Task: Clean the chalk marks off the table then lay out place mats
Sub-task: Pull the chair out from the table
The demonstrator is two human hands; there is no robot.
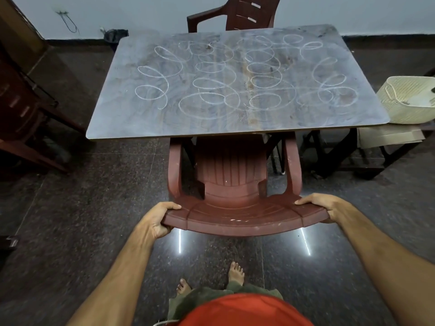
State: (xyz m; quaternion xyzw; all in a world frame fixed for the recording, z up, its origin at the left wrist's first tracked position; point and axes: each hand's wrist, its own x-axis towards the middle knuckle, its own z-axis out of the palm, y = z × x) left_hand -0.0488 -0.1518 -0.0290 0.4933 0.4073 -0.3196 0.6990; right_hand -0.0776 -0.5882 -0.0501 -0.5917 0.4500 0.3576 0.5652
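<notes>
A grey rectangular table (131,128) stands ahead, its top covered with white looping chalk marks (211,81). A brown plastic chair (231,170) is tucked partly under the table's near edge. My left hand (156,220) grips the left end of the chair's backrest top. My right hand (322,205) grips the right end of the same backrest. No place mats or cleaning cloth can be made out.
A second brown chair (237,15) stands at the table's far side. A cream woven basket (409,100) sits on a low stand at the right. Dark wooden furniture (26,118) stands at the left. A small bin (115,36) is by the far wall. The floor is dark polished stone.
</notes>
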